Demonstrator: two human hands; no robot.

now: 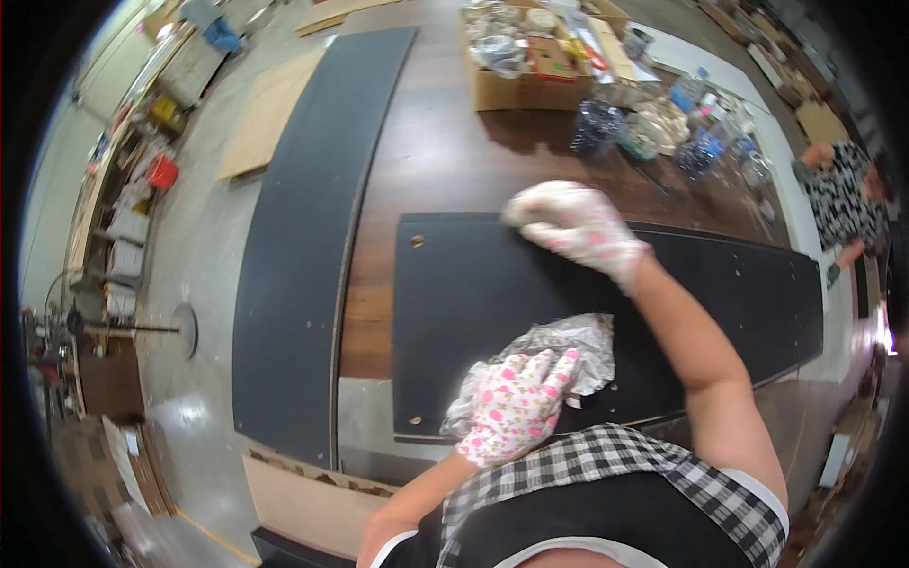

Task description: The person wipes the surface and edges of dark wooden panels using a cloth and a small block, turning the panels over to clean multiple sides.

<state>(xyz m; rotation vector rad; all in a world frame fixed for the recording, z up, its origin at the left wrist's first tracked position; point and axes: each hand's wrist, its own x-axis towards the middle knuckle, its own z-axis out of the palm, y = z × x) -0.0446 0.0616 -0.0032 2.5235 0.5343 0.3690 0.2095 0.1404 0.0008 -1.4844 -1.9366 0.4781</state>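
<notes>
A wide black panel (473, 284) with small holes near its edges lies flat in front of me. My left hand (516, 402), in a white glove with pink flowers, rests on a crumpled grey-white cloth (582, 346) on the panel. Its fingers are stretched out and lie flat over the cloth. Above the panel's far edge is my right hand (582, 227), gloved the same way. Its fingers are curled closed, and motion blurs the tips. Whatever it may hold is hidden.
Left of the wide panel lies a long black panel (312, 218) on the brown table (426, 142). At the back stand a cardboard box (521, 90) of odds and ends and several plastic bottles (701, 156). A person (843, 199) works at the far right.
</notes>
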